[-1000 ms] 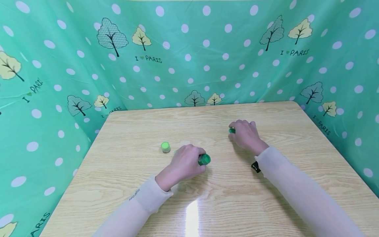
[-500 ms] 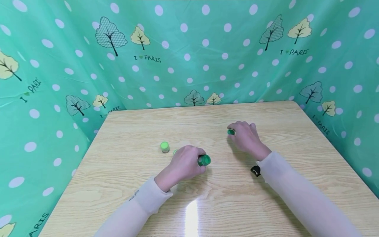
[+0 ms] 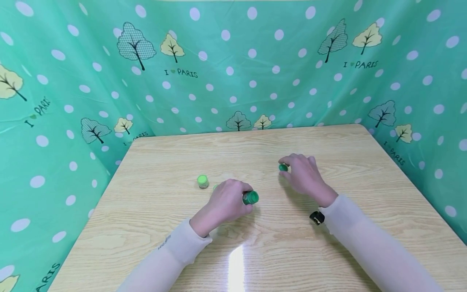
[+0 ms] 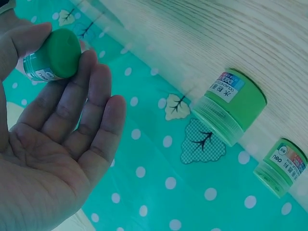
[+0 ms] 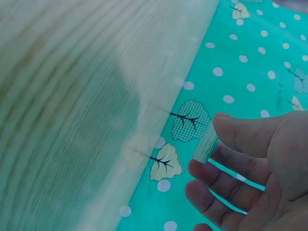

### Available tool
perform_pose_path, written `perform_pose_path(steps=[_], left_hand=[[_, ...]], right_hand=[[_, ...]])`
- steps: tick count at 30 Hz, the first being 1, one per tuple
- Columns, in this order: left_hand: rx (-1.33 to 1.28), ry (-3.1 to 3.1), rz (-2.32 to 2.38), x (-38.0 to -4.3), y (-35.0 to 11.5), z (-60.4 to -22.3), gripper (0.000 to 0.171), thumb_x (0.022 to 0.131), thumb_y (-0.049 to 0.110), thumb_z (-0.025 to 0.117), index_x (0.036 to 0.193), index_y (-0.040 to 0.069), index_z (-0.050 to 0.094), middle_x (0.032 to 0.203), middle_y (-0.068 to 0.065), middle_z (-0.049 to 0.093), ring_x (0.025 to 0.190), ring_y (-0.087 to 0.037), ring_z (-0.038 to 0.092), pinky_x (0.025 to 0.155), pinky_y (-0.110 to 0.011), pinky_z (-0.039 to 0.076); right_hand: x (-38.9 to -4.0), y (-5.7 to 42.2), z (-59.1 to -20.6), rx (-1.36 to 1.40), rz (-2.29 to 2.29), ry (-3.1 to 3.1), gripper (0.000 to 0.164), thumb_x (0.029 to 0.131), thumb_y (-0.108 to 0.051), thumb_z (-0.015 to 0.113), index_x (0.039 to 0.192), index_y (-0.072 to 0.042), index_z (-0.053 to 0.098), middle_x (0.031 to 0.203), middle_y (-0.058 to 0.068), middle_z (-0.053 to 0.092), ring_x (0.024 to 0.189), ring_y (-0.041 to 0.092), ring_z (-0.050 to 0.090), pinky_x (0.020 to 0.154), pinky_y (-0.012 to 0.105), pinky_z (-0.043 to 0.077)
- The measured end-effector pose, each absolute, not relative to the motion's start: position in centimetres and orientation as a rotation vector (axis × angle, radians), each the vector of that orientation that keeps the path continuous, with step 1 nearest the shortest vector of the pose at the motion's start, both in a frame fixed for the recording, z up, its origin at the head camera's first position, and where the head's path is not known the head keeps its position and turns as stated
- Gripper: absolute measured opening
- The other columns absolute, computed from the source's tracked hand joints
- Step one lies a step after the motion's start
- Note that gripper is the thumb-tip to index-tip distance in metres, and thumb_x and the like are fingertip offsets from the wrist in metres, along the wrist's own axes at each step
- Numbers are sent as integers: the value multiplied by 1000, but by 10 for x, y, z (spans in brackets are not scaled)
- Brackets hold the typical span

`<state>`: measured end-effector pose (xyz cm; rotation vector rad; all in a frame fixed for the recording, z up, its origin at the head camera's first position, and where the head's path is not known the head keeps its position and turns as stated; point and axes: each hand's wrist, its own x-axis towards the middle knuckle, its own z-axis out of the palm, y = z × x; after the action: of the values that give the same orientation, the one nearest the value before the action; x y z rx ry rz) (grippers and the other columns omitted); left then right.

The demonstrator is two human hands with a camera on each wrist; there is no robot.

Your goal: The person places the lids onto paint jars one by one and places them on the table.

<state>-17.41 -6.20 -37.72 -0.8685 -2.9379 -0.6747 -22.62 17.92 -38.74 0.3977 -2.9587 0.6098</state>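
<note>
In the head view my left hand [image 3: 230, 200] grips a small dark-green paint jar [image 3: 250, 197] between thumb and fingers, its uncapped mouth tipped toward the camera. The left wrist view shows the same paint jar [image 4: 62, 54] with a printed label, pinched by the thumb and forefinger. To the right and farther back, my right hand [image 3: 302, 172] pinches a jar lid [image 3: 283, 167], green inside, above the table. Seen from the right wrist, the lid [image 5: 207, 143] has a pale ribbed side and sits between thumb and fingertips.
A light-green paint jar [image 3: 202, 181] stands on the wooden table [image 3: 175, 158] left of my left hand. Another green jar [image 3: 215, 187] is mostly hidden behind that hand. A green dotted curtain [image 3: 233, 81] surrounds the table's back and sides.
My right hand has drawn slightly nearer with the lid, tilting it so more of its green inside shows. The left hand and its jar have stayed nearly still.
</note>
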Motion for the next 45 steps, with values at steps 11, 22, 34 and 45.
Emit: perform_pose_path(steps=[11,22,34,45], left_hand=[[-882,-2928,-690,-174,-63,-377,16,67,12,71,63,21,59,56,12,44,53,-5,38,46,-20,33],[-875,-2934,-704,-175,-63,-378,18,68,13,73,63,21,58,55,12,42,51,-4,37,45,-20,32],[-861,-2938,-717,-176,-63,-380,14,67,12,72,67,21,61,57,11,46,52,-5,39,45,-21,35],[-849,-2926,-708,-178,-62,-381,16,66,13,72,65,23,60,58,10,47,53,-5,41,45,-22,36]], right_hand=[[-209,175,-384,457,633,-2889,35,84,-24,72,117,-13,66,107,3,66,95,23,55,77,39,27],[-196,171,-381,531,648,-2834,35,83,-25,73,116,-14,67,105,1,66,95,21,56,79,40,29],[-183,170,-380,556,646,-2808,35,83,-26,74,116,-16,67,106,-2,66,95,20,56,78,38,28],[-173,166,-379,576,698,-2795,34,83,-27,74,114,-16,67,105,-3,66,97,18,57,76,35,27]])
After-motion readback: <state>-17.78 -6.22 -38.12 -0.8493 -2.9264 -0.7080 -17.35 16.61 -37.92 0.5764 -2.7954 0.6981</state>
